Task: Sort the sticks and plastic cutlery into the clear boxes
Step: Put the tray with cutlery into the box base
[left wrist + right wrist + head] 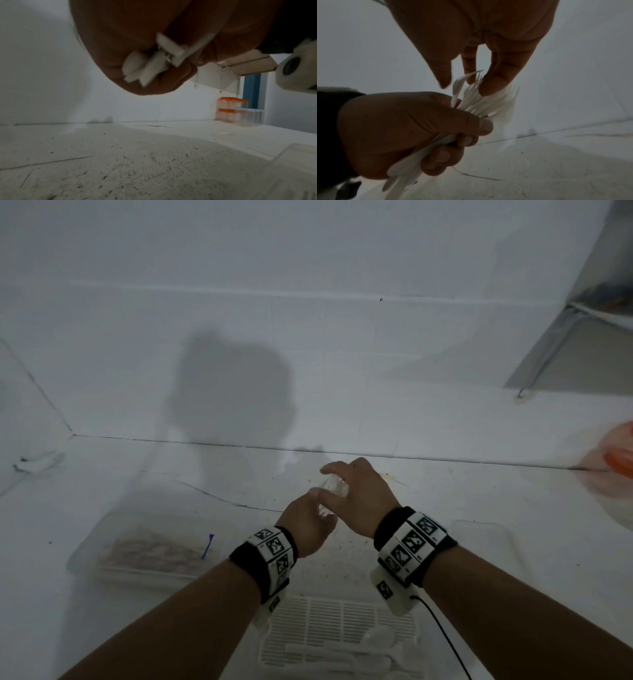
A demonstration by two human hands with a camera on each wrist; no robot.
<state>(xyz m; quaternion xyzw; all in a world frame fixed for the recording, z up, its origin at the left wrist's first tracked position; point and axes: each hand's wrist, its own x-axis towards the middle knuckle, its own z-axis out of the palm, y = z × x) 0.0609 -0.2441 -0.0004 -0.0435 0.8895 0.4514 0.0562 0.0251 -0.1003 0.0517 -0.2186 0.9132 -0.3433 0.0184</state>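
My left hand (pixel 310 525) grips a bundle of white plastic forks (pixel 334 486) by the handles, held above the counter at centre. Their handle ends (pixel 150 67) stick out below the left fist (pixel 145 83). My right hand (pixel 342 477) arches over the fork heads; in the right wrist view its fingertips (pixel 489 86) touch the tines (pixel 496 102), with the thumb a little apart. The left hand (pixel 419 128) shows there wrapped around the bundle. A clear box (pixel 85 556) holding brownish sticks (pixel 154 549) sits at the left. Another clear box (pixel 486 529) lies at the right.
A white slotted tray (pixel 325 611) with clear plastic spoons (pixel 376 642) sits at the near edge between my forearms. A blue pick (pixel 207 546) leans at the left box. Orange-lidded clear jars (pixel 229 108) stand by the wall at the far right. The white wall closes the back.
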